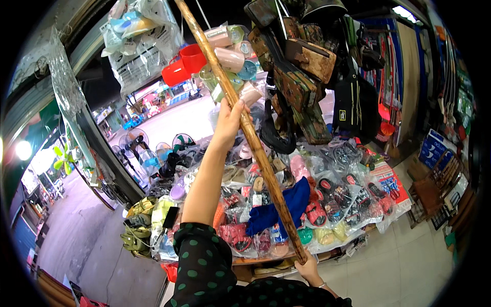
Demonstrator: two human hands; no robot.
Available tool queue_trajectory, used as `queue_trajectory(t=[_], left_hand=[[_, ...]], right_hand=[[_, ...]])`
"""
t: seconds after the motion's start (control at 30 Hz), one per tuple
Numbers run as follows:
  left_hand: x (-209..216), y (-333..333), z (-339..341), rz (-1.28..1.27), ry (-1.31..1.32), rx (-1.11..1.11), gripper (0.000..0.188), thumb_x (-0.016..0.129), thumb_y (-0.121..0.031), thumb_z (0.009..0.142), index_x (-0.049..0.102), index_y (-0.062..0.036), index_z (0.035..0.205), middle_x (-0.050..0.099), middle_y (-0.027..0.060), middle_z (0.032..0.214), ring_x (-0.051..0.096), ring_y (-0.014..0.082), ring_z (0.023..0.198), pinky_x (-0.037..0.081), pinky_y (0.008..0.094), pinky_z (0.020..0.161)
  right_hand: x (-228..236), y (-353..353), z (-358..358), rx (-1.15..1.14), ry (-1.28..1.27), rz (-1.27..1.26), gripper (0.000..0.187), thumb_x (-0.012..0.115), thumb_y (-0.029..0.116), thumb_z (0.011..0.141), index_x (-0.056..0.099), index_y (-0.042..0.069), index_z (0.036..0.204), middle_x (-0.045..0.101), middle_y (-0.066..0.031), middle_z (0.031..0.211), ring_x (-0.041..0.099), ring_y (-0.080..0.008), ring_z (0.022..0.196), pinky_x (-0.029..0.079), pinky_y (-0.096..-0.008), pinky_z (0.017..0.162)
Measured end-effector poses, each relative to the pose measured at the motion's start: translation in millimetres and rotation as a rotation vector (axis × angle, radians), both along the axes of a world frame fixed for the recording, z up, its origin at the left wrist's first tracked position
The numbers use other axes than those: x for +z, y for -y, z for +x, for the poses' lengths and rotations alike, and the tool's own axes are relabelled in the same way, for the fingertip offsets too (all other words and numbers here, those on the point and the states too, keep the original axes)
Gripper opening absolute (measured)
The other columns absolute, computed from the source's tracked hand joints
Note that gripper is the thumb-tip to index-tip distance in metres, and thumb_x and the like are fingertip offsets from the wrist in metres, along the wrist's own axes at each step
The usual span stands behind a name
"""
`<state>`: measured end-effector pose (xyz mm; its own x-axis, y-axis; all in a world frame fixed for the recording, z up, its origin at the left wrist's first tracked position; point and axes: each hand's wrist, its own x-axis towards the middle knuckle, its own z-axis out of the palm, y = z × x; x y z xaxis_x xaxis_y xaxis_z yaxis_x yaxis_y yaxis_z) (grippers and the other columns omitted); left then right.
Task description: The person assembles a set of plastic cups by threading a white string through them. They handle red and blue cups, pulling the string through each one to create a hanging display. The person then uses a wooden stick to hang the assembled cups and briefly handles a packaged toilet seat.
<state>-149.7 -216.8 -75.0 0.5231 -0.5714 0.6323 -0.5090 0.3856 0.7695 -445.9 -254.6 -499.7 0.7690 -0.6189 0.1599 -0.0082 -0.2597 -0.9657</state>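
A long, knotty wooden pole point(261, 158) slants across the view, its upper part running out past the top edge. My left hand point(231, 122) is closed around it at about mid-height, arm stretched forward. Low down, my right hand point(308, 268) grips the pole's bottom end close to my body. Behind the pole's upper part hang plastic cups point(230, 59) and red mugs point(192, 59). Its lower part passes in front of a dark blue cloth point(271, 215) lying on bagged slippers point(332, 199). Where the pole's top ends is out of view.
Camouflage bags point(302, 87) and a black backpack point(350, 107) hang to the right of the pole. A clear bag of goods point(143, 56) hangs at upper left. Wooden chairs point(432, 189) stand at right on the tiled floor point(388, 266). Several fans point(137, 140) stand beyond the table.
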Motion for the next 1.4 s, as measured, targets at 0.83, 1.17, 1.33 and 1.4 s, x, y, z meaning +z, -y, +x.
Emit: queue_trajectory(t=[0.83,1.17,1.33,1.4], left_hand=[[-269,-19,-199,0.344,-0.309,-0.36,0.044,0.05,-0.018,0.089,0.023,-0.0037,0.121,0.05,0.0099,0.096,0.053,0.0174,0.092,0.044,0.0314,0.079],[-220,-48,-175,0.877,0.235,-0.704,0.035,0.054,-0.021,0.086,0.047,-0.0009,0.114,0.058,0.0111,0.101,0.055,0.0207,0.096,0.043,0.033,0.086],[-127,-75,-19,0.404,-0.007,-0.036,0.031,0.053,-0.021,0.087,0.049,-0.0078,0.115,0.06,0.0098,0.095,0.059,0.0183,0.087,0.049,0.0317,0.077],[-72,-88,29,0.25,0.007,0.297,0.032,0.052,-0.016,0.086,0.048,-0.0046,0.115,0.06,0.0098,0.089,0.059,0.0181,0.078,0.051,0.0297,0.069]], right_hand=[[-202,-22,-271,-0.088,-0.612,0.151,0.027,0.063,0.016,0.068,0.054,0.002,0.089,0.059,-0.0163,0.075,0.056,-0.0301,0.072,0.044,-0.0368,0.067],[-68,-8,-155,-0.115,-0.325,0.155,0.022,0.066,0.013,0.065,0.049,0.002,0.075,0.052,-0.008,0.064,0.05,-0.0188,0.059,0.043,-0.0308,0.059],[-46,-1,-133,-0.12,-0.193,0.217,0.015,0.062,0.007,0.069,0.051,0.0,0.077,0.051,-0.0029,0.064,0.048,-0.0106,0.061,0.042,-0.0278,0.058],[-51,0,-135,-0.177,-0.239,0.241,0.016,0.063,0.006,0.068,0.051,0.0,0.077,0.05,-0.0019,0.064,0.047,-0.0098,0.06,0.042,-0.0271,0.057]])
